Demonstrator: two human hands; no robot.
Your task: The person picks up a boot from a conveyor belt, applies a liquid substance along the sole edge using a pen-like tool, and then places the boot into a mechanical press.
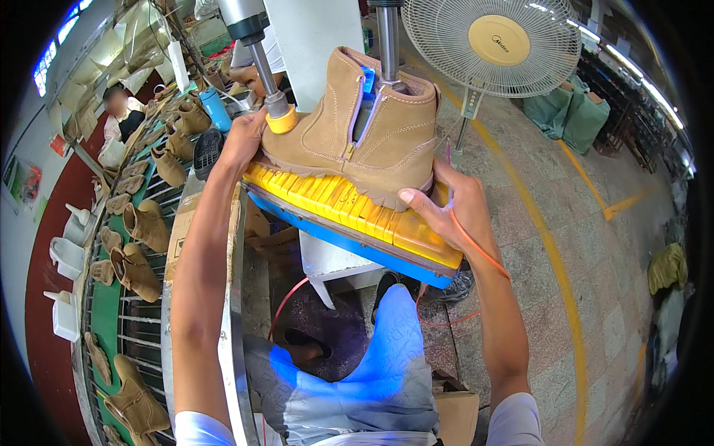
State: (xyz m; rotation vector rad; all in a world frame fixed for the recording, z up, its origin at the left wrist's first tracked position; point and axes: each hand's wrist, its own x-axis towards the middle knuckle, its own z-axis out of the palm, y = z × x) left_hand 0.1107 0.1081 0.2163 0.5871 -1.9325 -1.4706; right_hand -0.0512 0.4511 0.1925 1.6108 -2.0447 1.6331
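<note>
A tan ankle boot [316, 137] with an open side zipper sits sole down on a ribbed yellow pad [342, 201] over a blue base [331, 232]. At its toe, my left hand [244, 140] grips the front end, with the fingertips partly hidden. My right hand [460, 204] wraps the heel, thumb against the sole edge. A press rod with a yellow cap [282, 121] touches or nearly touches the toe top. Another metal rod [389, 48] reaches down into the boot's opening. An orange cord [476, 247] loops by my right wrist.
On the left, a rack [141, 327] carries several tan boots and soles, with a blue bottle [216, 110] farther back. White holders [68, 256] line its outer side. A standing fan [476, 44] is at the back right, near green sacks [576, 119]. Another person [123, 115] sits far left.
</note>
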